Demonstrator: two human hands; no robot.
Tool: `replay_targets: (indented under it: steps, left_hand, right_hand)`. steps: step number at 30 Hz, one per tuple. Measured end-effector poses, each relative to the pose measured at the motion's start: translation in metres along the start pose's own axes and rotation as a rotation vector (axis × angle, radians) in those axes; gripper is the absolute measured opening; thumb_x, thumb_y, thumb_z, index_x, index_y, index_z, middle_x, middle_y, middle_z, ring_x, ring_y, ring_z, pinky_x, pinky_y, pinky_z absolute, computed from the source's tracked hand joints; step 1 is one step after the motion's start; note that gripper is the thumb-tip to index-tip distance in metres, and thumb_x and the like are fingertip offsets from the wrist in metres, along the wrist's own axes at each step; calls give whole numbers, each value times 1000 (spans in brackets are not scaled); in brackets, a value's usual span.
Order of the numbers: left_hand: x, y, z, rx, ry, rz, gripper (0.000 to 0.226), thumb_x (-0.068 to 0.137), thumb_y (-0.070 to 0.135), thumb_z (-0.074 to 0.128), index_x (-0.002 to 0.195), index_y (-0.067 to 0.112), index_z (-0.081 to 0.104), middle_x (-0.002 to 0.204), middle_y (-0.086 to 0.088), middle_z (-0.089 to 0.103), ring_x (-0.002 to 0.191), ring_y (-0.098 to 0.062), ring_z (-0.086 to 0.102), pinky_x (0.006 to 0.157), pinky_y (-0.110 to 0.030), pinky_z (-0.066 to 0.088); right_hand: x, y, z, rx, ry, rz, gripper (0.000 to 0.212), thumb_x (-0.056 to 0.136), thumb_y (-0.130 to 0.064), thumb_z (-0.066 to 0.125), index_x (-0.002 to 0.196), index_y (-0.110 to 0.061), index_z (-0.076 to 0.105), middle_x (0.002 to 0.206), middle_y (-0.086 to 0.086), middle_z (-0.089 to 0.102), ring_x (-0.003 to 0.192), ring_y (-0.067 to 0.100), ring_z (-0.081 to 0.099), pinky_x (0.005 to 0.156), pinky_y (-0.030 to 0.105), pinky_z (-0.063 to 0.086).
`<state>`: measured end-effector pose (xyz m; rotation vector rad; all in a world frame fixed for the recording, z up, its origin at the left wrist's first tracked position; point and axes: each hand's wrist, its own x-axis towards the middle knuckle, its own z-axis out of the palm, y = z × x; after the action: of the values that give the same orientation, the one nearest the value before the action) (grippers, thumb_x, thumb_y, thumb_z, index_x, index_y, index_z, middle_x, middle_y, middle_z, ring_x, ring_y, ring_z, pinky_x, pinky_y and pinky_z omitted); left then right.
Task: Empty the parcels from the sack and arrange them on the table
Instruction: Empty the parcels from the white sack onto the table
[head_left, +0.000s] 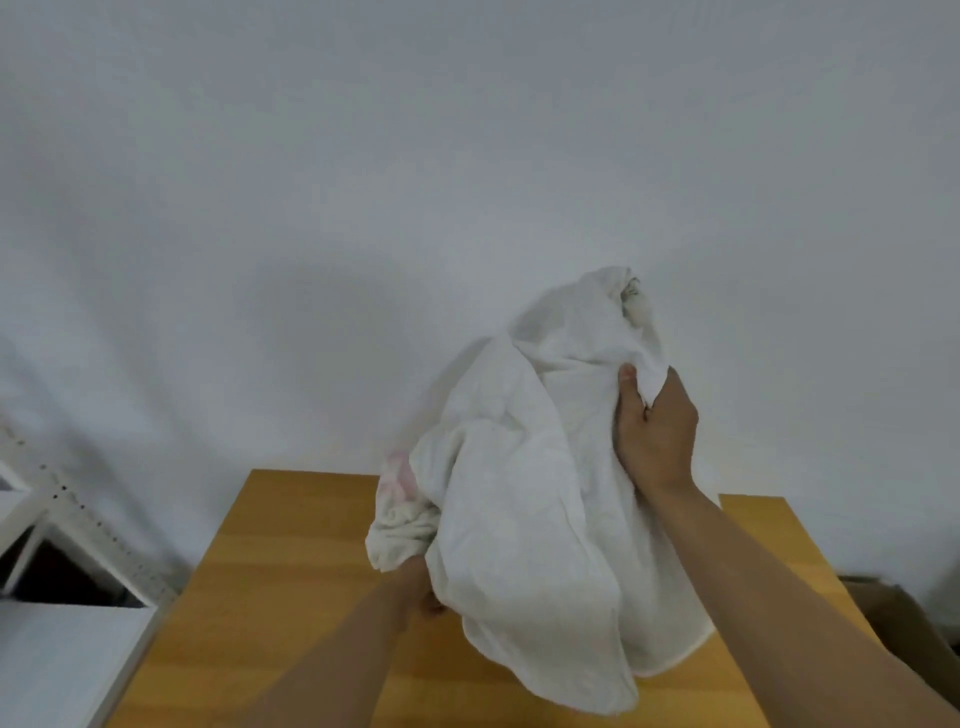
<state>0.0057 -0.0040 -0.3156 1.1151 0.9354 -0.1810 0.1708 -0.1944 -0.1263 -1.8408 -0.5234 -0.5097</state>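
Note:
A big white cloth sack (524, 493) stands bunched on the wooden table (291, 571), reaching up in front of the wall. My right hand (655, 431) grips a fold of the sack high on its right side. My left hand (423, 592) is at the sack's lower left edge, its fingers mostly hidden under the cloth, and seems to hold it there. A pink mark (397, 475) shows on the sack's left side. No parcel is in sight; what the sack holds is hidden.
A white metal shelf frame (67, 519) and a white surface (57, 660) stand left of the table. A brown cardboard box (904, 618) sits at the right edge. A plain white wall lies close behind the table.

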Motion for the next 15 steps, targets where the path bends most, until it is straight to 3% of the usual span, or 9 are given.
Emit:
replay_targets:
  steps: [3, 6, 10, 12, 15]
  left_hand:
    - [-13, -1, -11, -1, -22, -100, 42, 87, 50, 64, 98, 10, 63, 91, -8, 63, 76, -23, 59, 62, -31, 48]
    - [-25, 20, -36, 176, 72, -82, 58, 93, 64, 44, 118, 13, 57, 110, -9, 64, 99, -27, 63, 80, -37, 53]
    - [-41, 69, -44, 283, 155, 122, 70, 87, 74, 38, 137, 25, 45, 134, 3, 53, 116, -24, 55, 93, -39, 48]
    - [-49, 89, -35, 323, 206, 278, 88, 81, 77, 45, 151, 29, 23, 153, -3, 35, 134, -29, 43, 106, -44, 41]
    - [-62, 112, -15, 508, 296, 476, 99, 77, 82, 47, 155, 35, 7, 162, -4, 12, 146, -31, 24, 115, -52, 28]
  right_hand:
    - [-17, 21, 10, -31, -49, 69, 32, 101, -37, 47, 113, -9, 57, 102, -1, 63, 93, 15, 61, 79, 21, 45]
    - [-50, 45, 27, -82, -168, 77, 34, 102, -36, 45, 124, -11, 54, 114, 4, 64, 105, 23, 62, 87, 28, 46]
    - [-87, 41, 58, -78, -350, 109, 43, 103, -36, 44, 139, -13, 48, 131, 3, 59, 120, 17, 53, 97, 19, 33]
    - [-95, 33, 74, -52, -433, 137, 43, 103, -37, 43, 139, -15, 49, 131, 1, 59, 122, 17, 53, 98, 20, 34]
    - [-100, 25, 90, -47, -576, 151, 39, 102, -39, 44, 131, -16, 55, 123, -2, 64, 116, 17, 58, 92, 22, 38]
